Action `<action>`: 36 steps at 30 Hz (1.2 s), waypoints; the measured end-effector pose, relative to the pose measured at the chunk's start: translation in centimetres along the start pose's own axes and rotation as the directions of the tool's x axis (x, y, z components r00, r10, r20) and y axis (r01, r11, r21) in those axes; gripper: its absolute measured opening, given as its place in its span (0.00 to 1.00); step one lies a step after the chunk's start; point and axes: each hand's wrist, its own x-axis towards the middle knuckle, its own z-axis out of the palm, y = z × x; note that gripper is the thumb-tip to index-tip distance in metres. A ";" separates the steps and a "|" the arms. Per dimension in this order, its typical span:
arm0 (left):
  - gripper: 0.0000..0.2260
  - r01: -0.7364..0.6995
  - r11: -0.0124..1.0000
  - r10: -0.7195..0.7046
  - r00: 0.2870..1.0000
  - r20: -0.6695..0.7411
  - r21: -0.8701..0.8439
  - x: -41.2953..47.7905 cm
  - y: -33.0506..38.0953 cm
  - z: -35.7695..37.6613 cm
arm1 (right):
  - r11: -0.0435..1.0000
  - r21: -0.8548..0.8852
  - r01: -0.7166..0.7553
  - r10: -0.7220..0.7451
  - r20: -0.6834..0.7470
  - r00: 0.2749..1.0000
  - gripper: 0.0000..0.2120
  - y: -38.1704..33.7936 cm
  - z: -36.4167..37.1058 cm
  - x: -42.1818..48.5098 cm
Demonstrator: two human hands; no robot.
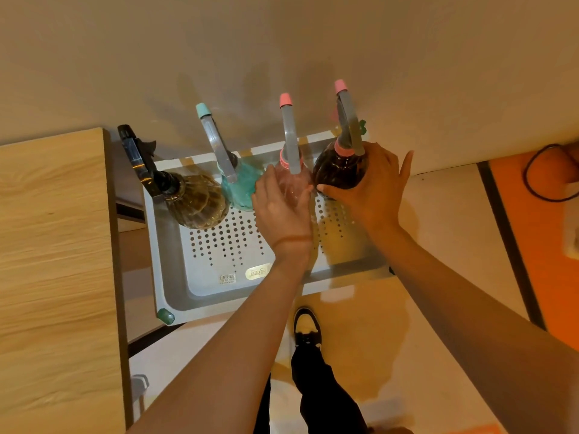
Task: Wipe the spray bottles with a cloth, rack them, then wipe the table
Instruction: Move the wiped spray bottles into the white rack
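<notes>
Four spray bottles stand along the far side of a white perforated rack (pixel 219 277). From left they are an amber bottle with a black head (pixel 197 202), a teal bottle (pixel 242 186), a clear pink bottle (pixel 293 180) and a dark brown bottle with a pink collar (pixel 338 170). My left hand (pixel 282 208) is wrapped round the pink bottle's body. My right hand (pixel 372 189) grips the dark brown bottle, thumb across its front and fingers spread behind it. No cloth is visible.
A light wooden table (pixel 53 261) runs along the left, beside the rack. A beige wall rises just behind the bottles. On the floor at right lie an orange strip (pixel 545 245) and a black cable (pixel 539 170). My shoe (pixel 307 327) stands below the rack.
</notes>
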 end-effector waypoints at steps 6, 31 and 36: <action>0.33 0.003 0.999 -0.004 1.000 -0.017 -0.035 -0.2 0.4 0.5 | 0.997 -0.051 0.064 -0.062 0.029 0.998 0.44 0.5 0.3 -0.1; 0.47 0.000 0.974 0.029 0.992 0.127 -0.226 -1.6 0.3 -0.4 | 0.995 0.031 0.091 -0.094 0.099 0.991 0.47 0.5 0.3 1.0; 0.48 0.018 0.977 0.019 0.985 0.170 -0.213 -1.8 -0.1 -0.8 | 0.991 0.102 0.086 -0.097 0.111 0.989 0.50 0.5 0.3 0.5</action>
